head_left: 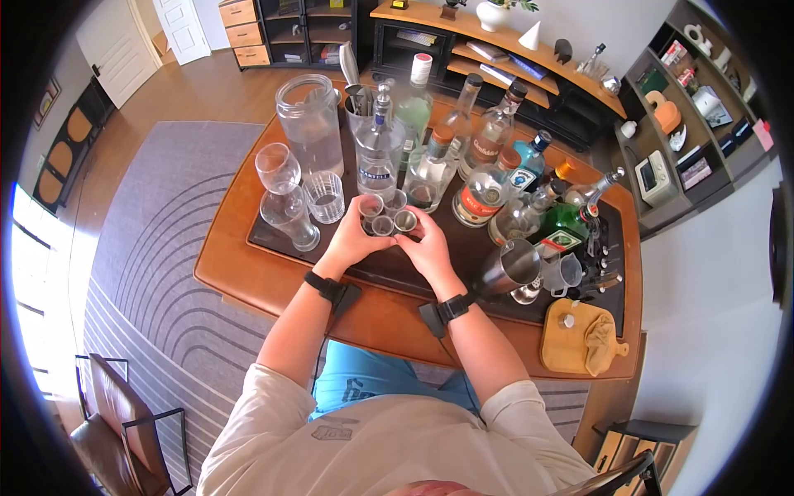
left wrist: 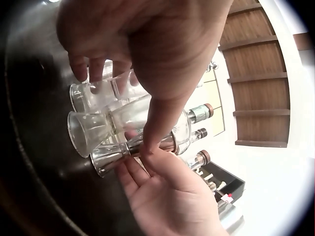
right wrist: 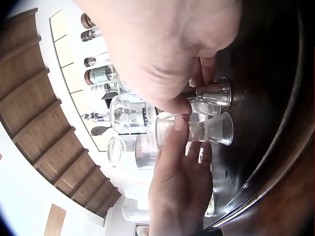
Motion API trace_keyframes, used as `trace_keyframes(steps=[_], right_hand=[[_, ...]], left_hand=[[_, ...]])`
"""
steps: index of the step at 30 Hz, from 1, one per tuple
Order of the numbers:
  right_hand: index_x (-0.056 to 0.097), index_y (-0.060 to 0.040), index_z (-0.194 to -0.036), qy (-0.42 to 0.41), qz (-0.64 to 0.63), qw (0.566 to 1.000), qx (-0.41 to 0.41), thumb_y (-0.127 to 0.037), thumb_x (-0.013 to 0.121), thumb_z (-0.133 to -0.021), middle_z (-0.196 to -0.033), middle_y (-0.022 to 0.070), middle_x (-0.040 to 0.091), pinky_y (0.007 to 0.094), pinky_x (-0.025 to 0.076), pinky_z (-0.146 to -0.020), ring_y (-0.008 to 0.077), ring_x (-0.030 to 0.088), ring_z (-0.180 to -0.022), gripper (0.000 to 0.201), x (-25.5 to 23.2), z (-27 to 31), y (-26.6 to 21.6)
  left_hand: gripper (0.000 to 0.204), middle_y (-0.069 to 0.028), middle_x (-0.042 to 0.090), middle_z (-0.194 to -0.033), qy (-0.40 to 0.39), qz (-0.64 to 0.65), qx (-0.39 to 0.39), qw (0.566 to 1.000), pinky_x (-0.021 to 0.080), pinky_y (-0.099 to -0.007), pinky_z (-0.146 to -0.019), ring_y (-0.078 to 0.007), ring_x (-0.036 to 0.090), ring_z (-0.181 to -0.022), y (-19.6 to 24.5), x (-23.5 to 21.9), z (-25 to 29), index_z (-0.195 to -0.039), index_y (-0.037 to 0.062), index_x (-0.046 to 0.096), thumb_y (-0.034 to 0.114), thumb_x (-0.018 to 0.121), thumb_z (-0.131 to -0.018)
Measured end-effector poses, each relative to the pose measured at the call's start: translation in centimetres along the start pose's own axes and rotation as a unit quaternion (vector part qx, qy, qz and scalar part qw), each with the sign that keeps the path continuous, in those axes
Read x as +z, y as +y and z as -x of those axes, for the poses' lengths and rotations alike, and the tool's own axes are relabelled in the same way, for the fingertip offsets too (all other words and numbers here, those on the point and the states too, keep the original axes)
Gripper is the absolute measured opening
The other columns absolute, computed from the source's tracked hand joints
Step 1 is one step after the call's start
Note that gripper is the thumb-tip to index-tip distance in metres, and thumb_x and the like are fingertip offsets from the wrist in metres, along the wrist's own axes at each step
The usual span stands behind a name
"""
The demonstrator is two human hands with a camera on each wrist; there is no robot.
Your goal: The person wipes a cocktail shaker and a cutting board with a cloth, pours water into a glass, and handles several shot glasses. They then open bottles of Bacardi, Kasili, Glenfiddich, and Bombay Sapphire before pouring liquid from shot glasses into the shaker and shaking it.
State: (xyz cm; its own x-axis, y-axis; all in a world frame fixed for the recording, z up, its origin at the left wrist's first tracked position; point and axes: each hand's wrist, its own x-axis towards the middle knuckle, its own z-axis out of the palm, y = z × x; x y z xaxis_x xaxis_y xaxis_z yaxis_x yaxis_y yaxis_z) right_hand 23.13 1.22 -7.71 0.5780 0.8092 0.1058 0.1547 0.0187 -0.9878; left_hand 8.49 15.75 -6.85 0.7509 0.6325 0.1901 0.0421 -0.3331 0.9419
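Head-view centre: left hand (head_left: 356,241) is grasping clear jiggers (left wrist: 89,132), right hand (head_left: 428,250) pinching steel jigger (left wrist: 109,157); seemingly clustering, next probably needing gentle release.

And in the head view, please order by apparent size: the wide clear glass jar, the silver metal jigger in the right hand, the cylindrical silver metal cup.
1. Glass jar
2. Metal cup
3. Metal jigger

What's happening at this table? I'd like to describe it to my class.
A person is gathering small jiggers close together with both hands. The left hand holds a clear jigger, while the right hand grips the metal jigger beside it. The bottles stand upright beyond the hands, and neither hand holds one.
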Motion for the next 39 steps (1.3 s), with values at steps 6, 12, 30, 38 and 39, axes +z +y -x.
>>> trace_keyframes(steps=[6, 12, 30, 38, 39], right_hand=[[0.056, -0.0038, -0.151, -0.02, -0.019, 1.0, 0.015, 0.002, 0.079, -0.089, -0.127, 0.0112, 0.074, 0.0339, 0.058, -0.096, 0.0186, 0.073, -0.111, 0.067, 0.0, -0.4, 0.8], [0.055, -0.0034, -0.152, -0.026, -0.033, 0.999, 0.003, 0.004, 0.077, -0.09, -0.128, 0.0112, 0.074, 0.0337, 0.057, -0.097, 0.018, 0.073, -0.113, 0.067, -0.5, 1.2, 1.0], [0.059, -0.0059, -0.147, -0.017, 0.006, 1.0, 0.002, 0.004, 0.076, -0.09, -0.119, 0.0078, 0.076, 0.032, 0.058, -0.091, 0.0148, 0.073, -0.103, 0.06, -2.4, 6.2, -1.2], [0.065, -0.005, -0.138, 0.064, 0.048, 0.997, -0.006, 0.002, 0.076, -0.091, -0.117, 0.0095, 0.077, 0.0322, 0.058, -0.091, 0.0163, 0.074, -0.106, 0.05, -3.2, 6.1, -0.5], [0.065, -0.005, -0.138, 0.065, 0.048, 0.997, -0.007, 0.002, 0.076, -0.091, -0.117, 0.0095, 0.077, 0.0322, 0.058, -0.091, 0.0163, 0.074, -0.106, 0.05, -3.2, 6.2, -0.3]], left_hand=[[0.092, -0.009, 0.061, -0.135, -0.036, 0.033, -0.004, 0.999, 0.048, -0.0394, -0.109, -0.0215, 0.058, -0.131, -0.9, 0.2, -0.2, -0.144, 0.0079, 0.05, 0.017, 0.1, -0.068], [0.09, -0.009, 0.063, -0.132, -0.039, 0.026, -0.004, 0.999, 0.048, -0.0395, -0.111, -0.0212, 0.059, -0.13, 0.6, 0.8, 1.9, -0.143, 0.0063, 0.05, 0.014, 0.1, -0.068], [0.106, -0.0166, 0.063, -0.127, 0.152, -0.084, 0.014, 0.985, 0.052, -0.043, -0.104, -0.0303, 0.063, -0.12, 2.4, 3.0, 8.1, -0.148, 0.0038, 0.041, 0.021, 0.103, -0.063], [0.06, -0.0135, 0.073, -0.115, 0.143, -0.147, -0.033, 0.978, 0.054, -0.0384, -0.094, -0.0276, 0.07, -0.111, 3.9, 5.6, 11.3, -0.127, 0.0027, 0.061, 0.024, 0.093, -0.081], [0.055, -0.0139, 0.074, -0.113, 0.137, -0.138, -0.025, 0.981, 0.054, -0.039, -0.096, -0.0282, 0.071, -0.11, 3.9, 5.9, 11.4, -0.125, 0.0023, 0.061, 0.022, 0.091, -0.083]])
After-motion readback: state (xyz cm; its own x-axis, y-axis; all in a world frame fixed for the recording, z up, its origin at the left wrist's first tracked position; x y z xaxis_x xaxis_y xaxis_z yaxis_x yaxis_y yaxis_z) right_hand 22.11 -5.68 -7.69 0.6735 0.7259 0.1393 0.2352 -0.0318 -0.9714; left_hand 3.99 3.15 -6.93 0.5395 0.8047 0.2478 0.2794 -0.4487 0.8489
